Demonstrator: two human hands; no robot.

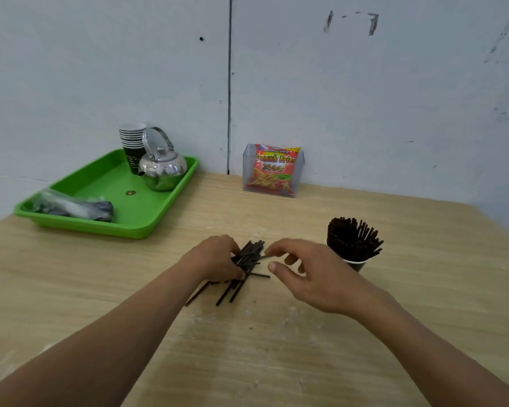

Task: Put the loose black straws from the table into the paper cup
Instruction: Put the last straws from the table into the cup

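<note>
A bundle of loose black straws (249, 255) lies at the middle of the wooden table (188, 333). My left hand (215, 258) is closed around the bundle's middle; several straw ends stick out below it toward me. My right hand (309, 274) hovers just right of the bundle, its fingertips pinching a single straw at the top of the pile. Behind my right hand stands the paper cup (357, 264), packed with upright black straws (351, 239). My right hand hides most of the cup's body.
A green tray (106, 198) at the back left holds a metal kettle (162, 168), a stack of paper cups (133, 145) and a plastic bag (71, 205). A clear holder with a snack packet (274, 170) stands against the wall.
</note>
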